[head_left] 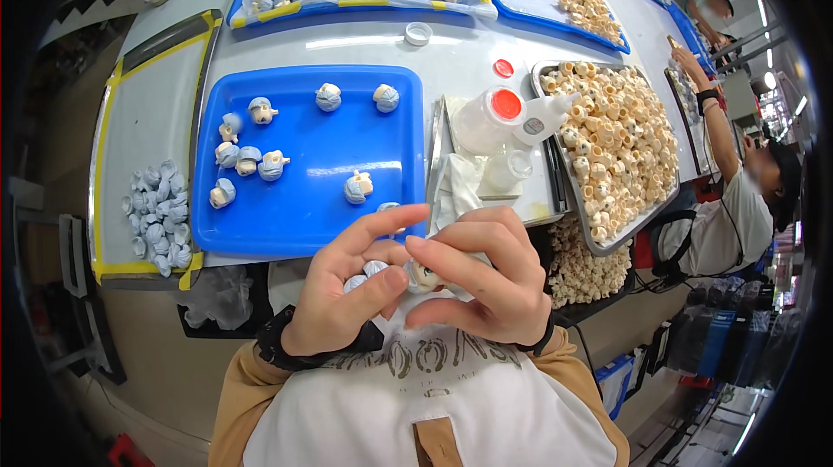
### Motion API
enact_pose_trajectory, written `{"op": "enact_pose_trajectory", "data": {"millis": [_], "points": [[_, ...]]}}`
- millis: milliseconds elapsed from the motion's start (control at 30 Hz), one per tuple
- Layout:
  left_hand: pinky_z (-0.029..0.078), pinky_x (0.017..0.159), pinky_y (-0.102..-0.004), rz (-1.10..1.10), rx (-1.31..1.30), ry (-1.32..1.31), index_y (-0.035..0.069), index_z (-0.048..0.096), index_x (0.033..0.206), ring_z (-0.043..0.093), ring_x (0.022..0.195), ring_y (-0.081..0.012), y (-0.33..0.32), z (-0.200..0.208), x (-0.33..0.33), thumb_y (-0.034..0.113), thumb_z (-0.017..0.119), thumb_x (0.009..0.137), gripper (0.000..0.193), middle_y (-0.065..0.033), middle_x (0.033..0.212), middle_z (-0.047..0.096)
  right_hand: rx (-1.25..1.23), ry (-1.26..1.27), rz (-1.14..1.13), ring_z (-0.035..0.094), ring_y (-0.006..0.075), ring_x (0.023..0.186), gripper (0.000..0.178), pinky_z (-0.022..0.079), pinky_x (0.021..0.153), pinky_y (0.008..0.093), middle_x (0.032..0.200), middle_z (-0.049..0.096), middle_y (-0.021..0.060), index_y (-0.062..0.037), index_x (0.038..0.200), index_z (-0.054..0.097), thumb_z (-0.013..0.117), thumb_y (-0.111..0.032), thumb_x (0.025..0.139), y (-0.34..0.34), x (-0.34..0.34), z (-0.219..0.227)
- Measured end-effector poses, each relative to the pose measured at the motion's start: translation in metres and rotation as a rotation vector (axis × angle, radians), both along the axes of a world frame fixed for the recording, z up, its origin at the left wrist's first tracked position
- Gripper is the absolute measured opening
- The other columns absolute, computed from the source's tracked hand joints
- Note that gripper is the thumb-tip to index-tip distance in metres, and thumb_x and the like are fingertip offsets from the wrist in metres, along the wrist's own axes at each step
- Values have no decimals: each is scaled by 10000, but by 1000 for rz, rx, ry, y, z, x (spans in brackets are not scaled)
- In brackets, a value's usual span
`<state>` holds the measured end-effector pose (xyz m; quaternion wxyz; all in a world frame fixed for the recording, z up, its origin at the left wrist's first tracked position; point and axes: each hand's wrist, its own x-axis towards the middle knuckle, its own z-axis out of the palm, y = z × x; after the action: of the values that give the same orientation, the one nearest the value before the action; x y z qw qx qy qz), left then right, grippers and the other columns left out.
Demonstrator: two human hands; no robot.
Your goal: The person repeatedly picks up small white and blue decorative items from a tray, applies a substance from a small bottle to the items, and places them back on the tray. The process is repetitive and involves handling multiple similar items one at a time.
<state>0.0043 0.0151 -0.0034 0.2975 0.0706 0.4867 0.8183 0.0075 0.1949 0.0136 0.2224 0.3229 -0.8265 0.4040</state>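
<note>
Low in front of my chest, my right hand pinches a small cream doll head between thumb and fingers. My left hand is curled beside it, with light-blue moulded hair pieces tucked between its thumb and fingers; its fingertips reach toward the head. Just beyond my hands lies a blue tray with several doll heads wearing blue hair. One more blue-haired head is partly hidden behind my left fingers.
A pile of loose blue hair pieces sits on the yellow-taped board at left. To the right stand white bottles and a metal tray heaped with cream heads. Larger blue trays line the back. A co-worker is at right.
</note>
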Motion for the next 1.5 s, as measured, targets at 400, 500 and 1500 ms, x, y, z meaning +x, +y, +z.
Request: {"op": "enact_pose_trajectory", "data": {"millis": [400, 500, 1500], "points": [[363, 565, -177, -162, -42, 99, 15, 480, 1113, 440, 611, -34, 1, -7, 0, 201, 560, 882, 307, 28, 768, 515, 92, 119, -58, 514, 209, 658, 422, 376, 585, 310, 766, 550, 39, -46, 854, 620, 698, -405, 645, 3, 1, -6], [365, 537, -185, -303, -30, 67, 10, 500, 1039, 445, 605, -33, -6, -11, -6, 203, 571, 872, 265, 21, 789, 514, 84, 91, -17, 509, 205, 639, 426, 377, 590, 308, 750, 546, 34, -48, 825, 612, 689, -427, 648, 5, 0, -4], [382, 509, -229, 20, 442, -199, 6, 422, 1144, 494, 669, -133, -2, -14, -7, 32, 451, 706, 439, -174, 1086, 498, 396, -359, -824, 582, 282, 841, 197, 463, 735, 343, 917, 589, 141, 8, 905, 593, 638, -5, 713, 155, 13, 0]]}}
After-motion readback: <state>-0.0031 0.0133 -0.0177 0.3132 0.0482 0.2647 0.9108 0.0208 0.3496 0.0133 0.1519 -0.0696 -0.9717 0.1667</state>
